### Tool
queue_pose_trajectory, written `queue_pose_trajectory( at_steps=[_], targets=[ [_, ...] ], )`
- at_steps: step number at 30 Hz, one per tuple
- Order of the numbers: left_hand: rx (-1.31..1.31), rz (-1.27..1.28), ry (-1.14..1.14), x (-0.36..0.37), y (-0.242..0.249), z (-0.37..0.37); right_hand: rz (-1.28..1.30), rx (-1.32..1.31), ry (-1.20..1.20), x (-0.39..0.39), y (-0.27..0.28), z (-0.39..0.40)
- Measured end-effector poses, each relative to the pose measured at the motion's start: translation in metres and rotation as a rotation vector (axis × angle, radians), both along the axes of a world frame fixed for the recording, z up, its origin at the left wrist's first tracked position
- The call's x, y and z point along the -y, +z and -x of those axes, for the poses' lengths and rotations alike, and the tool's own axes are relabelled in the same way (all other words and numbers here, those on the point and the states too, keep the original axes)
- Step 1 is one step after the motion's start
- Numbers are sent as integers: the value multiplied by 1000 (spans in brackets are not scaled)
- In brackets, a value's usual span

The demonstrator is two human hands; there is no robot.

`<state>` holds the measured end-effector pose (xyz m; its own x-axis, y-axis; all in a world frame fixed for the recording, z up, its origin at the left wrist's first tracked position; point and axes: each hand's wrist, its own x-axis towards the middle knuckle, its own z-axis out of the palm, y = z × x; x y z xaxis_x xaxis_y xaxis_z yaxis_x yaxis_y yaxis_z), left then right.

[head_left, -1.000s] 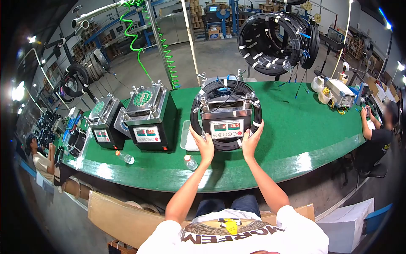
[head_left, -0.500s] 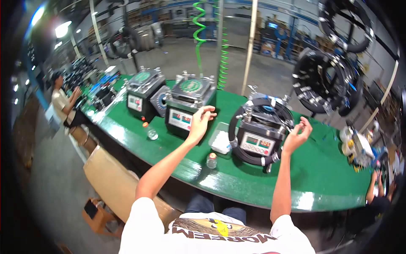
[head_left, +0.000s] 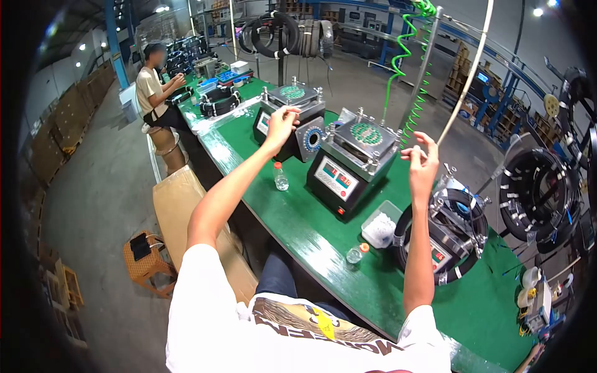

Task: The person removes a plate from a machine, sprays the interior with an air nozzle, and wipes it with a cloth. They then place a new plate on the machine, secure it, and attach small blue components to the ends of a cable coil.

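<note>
My left hand is raised in front of the left black machine, its fingers loosely bent and nothing visible in them. My right hand is up at the right of the middle machine, fingers apart and empty. Green round plates top both machines. Beyond my right forearm, black hose coils surround a third machine with a lit display. Between the middle and third machines lies a clear tray of white pieces. Two small bottles with orange-red caps stand near the table's front edge.
The green table runs diagonally. At its far left end a person sits near a hose coil. Green spiral air hoses hang behind the machines. More coils hang at right. Left of me are a cardboard-covered bench and an orange stool.
The view has swung left, so the machines appear farther right. My left hand now appears before the left machine instead of the middle one; my right hand has moved leftward from beside the third machine.
</note>
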<state>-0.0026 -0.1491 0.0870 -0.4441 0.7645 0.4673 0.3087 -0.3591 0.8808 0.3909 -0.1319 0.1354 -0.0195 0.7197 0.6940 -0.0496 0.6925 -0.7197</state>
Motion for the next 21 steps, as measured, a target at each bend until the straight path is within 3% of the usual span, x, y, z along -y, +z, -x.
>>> queue_pose_trajectory(
  at_steps=[7,13,17,21],
  targets=[
    [0,45,113,-21,11,142,37,116,215,-48,0,120],
    [-231,-1,98,-80,28,234,135,186,317,-104,-10,232],
    [-309,19,31,-125,34,275,306,243,395,-155,-30,304],
    [-357,132,-199,-177,31,307,356,375,210,-184,-46,357]
  ],
)
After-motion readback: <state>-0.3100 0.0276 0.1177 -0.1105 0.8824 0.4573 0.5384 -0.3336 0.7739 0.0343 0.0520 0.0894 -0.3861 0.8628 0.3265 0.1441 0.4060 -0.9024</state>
